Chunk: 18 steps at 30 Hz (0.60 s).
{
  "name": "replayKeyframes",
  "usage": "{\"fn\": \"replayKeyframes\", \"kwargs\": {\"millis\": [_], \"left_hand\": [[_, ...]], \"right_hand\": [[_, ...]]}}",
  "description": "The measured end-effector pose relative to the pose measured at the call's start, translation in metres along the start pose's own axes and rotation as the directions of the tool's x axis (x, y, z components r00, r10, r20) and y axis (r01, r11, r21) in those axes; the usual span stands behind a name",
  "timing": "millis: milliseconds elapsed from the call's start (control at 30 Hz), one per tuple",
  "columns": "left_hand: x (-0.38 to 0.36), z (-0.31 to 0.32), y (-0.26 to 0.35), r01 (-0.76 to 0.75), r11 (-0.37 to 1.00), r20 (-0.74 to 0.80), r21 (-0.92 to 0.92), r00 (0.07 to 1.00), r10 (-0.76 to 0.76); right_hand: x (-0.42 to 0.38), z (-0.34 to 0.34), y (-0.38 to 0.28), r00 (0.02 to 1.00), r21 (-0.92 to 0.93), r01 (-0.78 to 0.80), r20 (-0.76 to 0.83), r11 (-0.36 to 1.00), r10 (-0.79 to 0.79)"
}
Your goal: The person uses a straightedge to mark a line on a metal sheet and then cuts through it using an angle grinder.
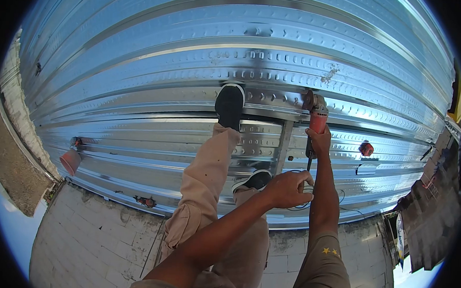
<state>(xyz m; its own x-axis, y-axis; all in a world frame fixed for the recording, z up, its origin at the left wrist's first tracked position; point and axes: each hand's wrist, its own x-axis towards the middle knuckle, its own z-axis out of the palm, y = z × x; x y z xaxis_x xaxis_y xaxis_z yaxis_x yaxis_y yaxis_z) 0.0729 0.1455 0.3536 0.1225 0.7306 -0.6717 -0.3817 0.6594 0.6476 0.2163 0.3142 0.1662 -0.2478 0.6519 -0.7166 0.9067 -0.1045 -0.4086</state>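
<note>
- Red angle grinder (318,122) sits in the right hand (319,141), fingers wrapped round it, disc (308,99) near the metal decking (156,81); contact is unclear.
- Guiding the grinder seems the step in hand; the next move calls for a firm grip and clear cord (310,162).
- Left hand (289,189) half-curled near the cord; whether it holds it, I cannot tell.
- Two yellow stars (330,251) mark the right sleeve (322,269); no writing is legible.
</note>
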Motion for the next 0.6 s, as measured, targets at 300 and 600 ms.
{"fn": "replayKeyframes", "kwargs": {"millis": [300,600], "left_hand": [[0.002,0.003,-0.005,0.023,1.000,0.003,0.008,1.000,-0.023],[0.002,0.001,-0.001,0.034,0.999,0.011,-0.012,0.999,-0.034]], "right_hand": [[0.000,-0.003,-0.006,0.999,0.017,0.029,-0.034,0.999,-0.029],[0.003,-0.007,-0.017,0.998,0.040,0.059,-0.026,0.997,-0.058]]}}
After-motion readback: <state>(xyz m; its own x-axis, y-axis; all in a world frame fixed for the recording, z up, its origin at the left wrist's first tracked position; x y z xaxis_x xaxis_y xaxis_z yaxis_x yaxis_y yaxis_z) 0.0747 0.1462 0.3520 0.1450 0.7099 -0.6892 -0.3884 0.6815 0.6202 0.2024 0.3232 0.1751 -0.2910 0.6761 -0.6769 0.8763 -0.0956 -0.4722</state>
